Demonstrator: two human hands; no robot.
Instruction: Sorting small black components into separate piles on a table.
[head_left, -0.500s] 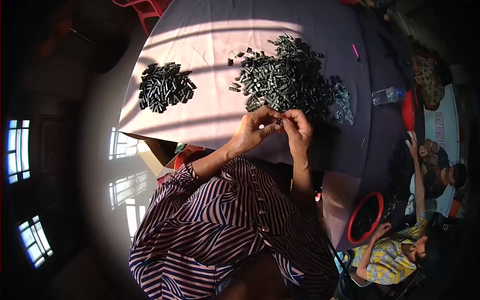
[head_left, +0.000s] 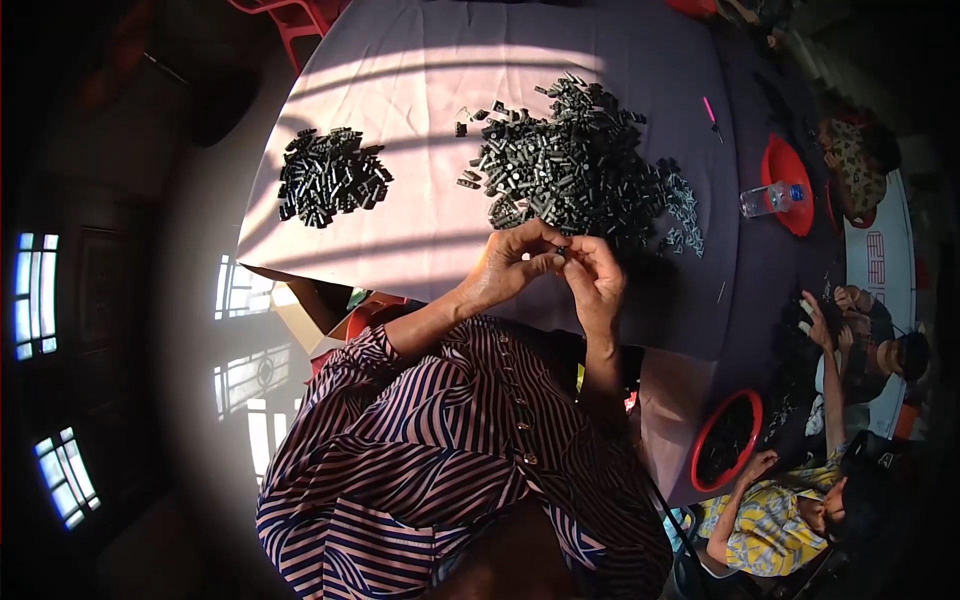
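Head view, looking down on a desk covered with a pale cloth and crossed by bands of sunlight. Far to the left of the grip lies a small heap of dark parts, well apart from both hands. The left hand and the right hand meet above the near edge of the desk, fingertips touching; each grip is clenched in a pinch on one small dark part, held between the two hands and clear of the cloth. Just beyond the grip, almost touching the knuckles, spreads a large pile of dark parts. The forearms emerge from a striped shirt below. To the right of the grip, well apart, stand a clear plastic bottle lying on its side beside a red dish, and lower down a red bowl. Other people sit at the right rim.
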